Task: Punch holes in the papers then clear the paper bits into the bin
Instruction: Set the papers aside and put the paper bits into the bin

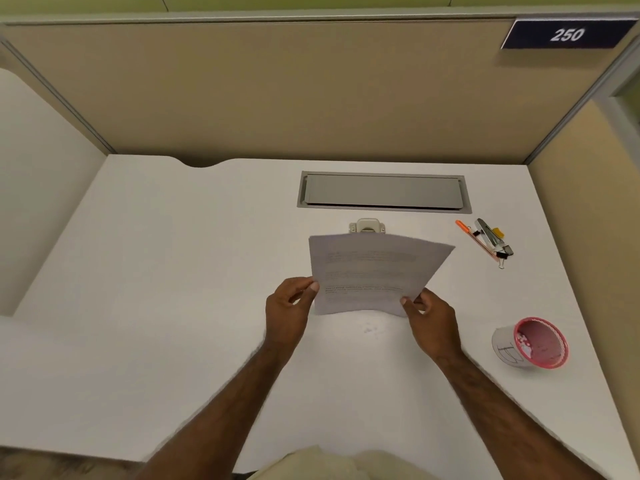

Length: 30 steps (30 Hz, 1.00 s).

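Both forearms reach in from the bottom edge over a white desk (173,271). Left hand (289,308) pinches the lower left corner of the papers (370,271), thumb on top, fingers curled behind. Right hand (429,318) pinches the lower right corner the same way. Papers are lifted off the desk, tilted up toward the camera, faint printed text visible, unreadable. Far edge of the sheets covers the front of a beige hole punch (367,225), which sits on the desk just behind them. Bin (535,342), a small pink-rimmed mesh cup with a paper wrap, stands near the right hand on its right; a few white bits show inside. Faint specks on the desk below the papers, too small to identify. Orange pen (476,241) and clips (502,252) lie far right. Grey cable tray lid (382,192) sits behind the punch.
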Available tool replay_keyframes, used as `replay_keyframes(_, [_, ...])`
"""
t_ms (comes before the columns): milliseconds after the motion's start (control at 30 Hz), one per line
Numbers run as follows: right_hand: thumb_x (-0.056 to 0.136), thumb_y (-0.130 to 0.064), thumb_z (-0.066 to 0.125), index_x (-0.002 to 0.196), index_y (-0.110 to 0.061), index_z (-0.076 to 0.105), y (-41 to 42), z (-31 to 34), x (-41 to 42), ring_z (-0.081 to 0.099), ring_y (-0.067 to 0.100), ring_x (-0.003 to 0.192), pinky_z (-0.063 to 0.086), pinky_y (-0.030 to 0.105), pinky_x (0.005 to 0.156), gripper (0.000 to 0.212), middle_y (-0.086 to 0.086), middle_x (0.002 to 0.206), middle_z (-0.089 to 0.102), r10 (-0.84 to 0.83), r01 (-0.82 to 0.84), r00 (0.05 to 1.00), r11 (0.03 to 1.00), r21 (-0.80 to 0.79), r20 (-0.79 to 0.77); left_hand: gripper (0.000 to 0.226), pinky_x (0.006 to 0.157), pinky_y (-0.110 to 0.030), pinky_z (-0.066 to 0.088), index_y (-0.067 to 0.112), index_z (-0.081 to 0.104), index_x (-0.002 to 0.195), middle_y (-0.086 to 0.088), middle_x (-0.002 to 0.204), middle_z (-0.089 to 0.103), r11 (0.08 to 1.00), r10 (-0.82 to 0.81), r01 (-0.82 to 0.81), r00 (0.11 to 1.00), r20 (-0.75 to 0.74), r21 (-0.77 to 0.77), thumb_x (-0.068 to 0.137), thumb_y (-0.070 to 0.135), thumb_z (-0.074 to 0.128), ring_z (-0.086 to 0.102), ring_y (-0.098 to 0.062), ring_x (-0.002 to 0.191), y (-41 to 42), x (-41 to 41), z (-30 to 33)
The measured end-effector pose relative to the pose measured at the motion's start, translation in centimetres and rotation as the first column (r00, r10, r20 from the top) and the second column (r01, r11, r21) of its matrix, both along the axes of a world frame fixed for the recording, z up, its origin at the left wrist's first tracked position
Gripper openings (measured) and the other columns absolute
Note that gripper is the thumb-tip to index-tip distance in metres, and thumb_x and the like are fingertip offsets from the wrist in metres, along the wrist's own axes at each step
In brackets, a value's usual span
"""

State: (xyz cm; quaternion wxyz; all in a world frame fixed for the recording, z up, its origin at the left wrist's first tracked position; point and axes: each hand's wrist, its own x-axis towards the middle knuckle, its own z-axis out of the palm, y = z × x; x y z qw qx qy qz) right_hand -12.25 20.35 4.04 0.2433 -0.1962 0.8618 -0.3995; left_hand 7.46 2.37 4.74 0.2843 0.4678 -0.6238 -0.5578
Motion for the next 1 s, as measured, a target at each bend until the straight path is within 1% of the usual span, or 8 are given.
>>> replay_keyframes(167, [0.101,-0.024,0.068,0.118,-0.017,0.074,-2.1,1.7,-0.3,0.069,0.017,0.089,0.05,0.025,0.077,0.019,-0.001,0.109,0.078,0.01,-0.011,0.998,1.0,-0.018,-0.064,0.016,0.085,-0.011,0.055,0.014,0.083,0.112,0.006,0.11,0.082,0.999,0.034,-0.034,0.999,-0.043,0.0,0.098,0.015,0.076,0.075,0.0,0.096,-2.1,-0.4,1.8])
replay_keyframes(300, [0.1,-0.023,0.069,0.112,-0.021,0.075,-4.3,2.7,0.0,0.071,0.006,0.086,0.058,0.029,0.08,0.014,-0.01,0.1,0.077,0.037,-0.043,0.995,0.997,-0.067,-0.095,0.018,0.087,-0.012,0.056,0.014,0.083,0.114,0.006,0.109,0.083,0.996,0.09,-0.089,0.993,-0.081,0.014,0.097,0.015,0.077,0.076,-0.003,0.098,-4.6,0.2,2.8])
replay_keyframes(433, [0.098,-0.022,0.071,0.11,-0.025,0.073,-6.7,3.0,0.4,0.07,-0.001,0.087,0.053,0.02,0.074,0.013,-0.015,0.099,0.076,0.09,-0.097,0.994,0.99,-0.102,-0.065,0.016,0.088,-0.015,0.057,0.016,0.083,0.113,0.009,0.106,0.083,0.995,0.103,-0.103,0.992,-0.078,0.006,0.098,0.015,0.076,0.076,-0.002,0.096,-7.2,1.6,3.1])
replay_keyframes(600, [0.096,-0.018,0.075,0.107,-0.034,0.069,-9.9,2.3,1.3,0.074,0.008,0.083,0.057,0.027,0.08,0.021,-0.013,0.095,0.078,0.186,-0.177,0.981,0.975,-0.135,0.05,0.018,0.096,-0.029,0.06,0.024,0.083,0.11,0.006,0.108,0.084,0.99,0.115,-0.111,0.992,-0.049,0.081,0.097,0.014,0.077,0.077,-0.007,0.1,-10.4,4.2,2.2])
replay_keyframes(767, [0.092,-0.02,0.077,0.106,-0.028,0.073,-13.1,0.8,2.4,0.075,0.02,0.087,0.059,0.04,0.084,0.017,-0.006,0.095,0.08,0.28,-0.276,0.949,0.96,-0.048,0.148,0.024,0.087,-0.026,0.053,0.008,0.081,0.119,-0.006,0.107,0.082,0.981,0.149,-0.158,0.986,0.08,0.116,0.096,0.011,0.078,0.066,0.011,0.074,-13.0,7.2,0.1])
replay_keyframes(833, [0.091,-0.019,0.078,0.105,-0.026,0.073,-14.2,0.0,3.1,0.074,0.022,0.086,0.058,0.043,0.086,0.016,-0.004,0.093,0.079,0.307,-0.308,0.936,0.951,-0.023,0.174,0.024,0.087,-0.026,0.053,0.007,0.081,0.118,-0.002,0.097,0.08,0.972,0.168,-0.185,0.978,0.122,0.143,0.095,0.011,0.079,0.065,0.012,0.07,-13.8,8.3,-0.9])
replay_keyframes(900, [0.09,-0.018,0.078,0.106,-0.024,0.074,-15.4,-0.7,3.8,0.074,0.024,0.088,0.059,0.045,0.088,0.017,-0.002,0.093,0.08,0.324,-0.33,0.924,0.944,-0.004,0.204,0.024,0.092,-0.029,0.056,0.006,0.081,0.117,0.0,0.099,0.081,0.961,0.194,-0.219,0.968,0.157,0.169,0.093,0.011,0.08,0.067,0.007,0.076,-14.5,9.2,-1.8])
replay_keyframes(1000, [0.09,-0.015,0.077,0.105,-0.023,0.074,-17.0,-1.6,5.0,0.075,0.029,0.09,0.058,0.043,0.087,0.017,0.001,0.091,0.08,0.333,-0.35,0.907,0.937,0.022,0.257,0.025,0.1,-0.035,0.059,0.007,0.081,0.116,-0.003,0.109,0.082,0.94,0.233,-0.272,0.952,0.198,0.206,0.092,0.013,0.083,0.072,-0.011,0.091,-15.6,10.5,-3.0])
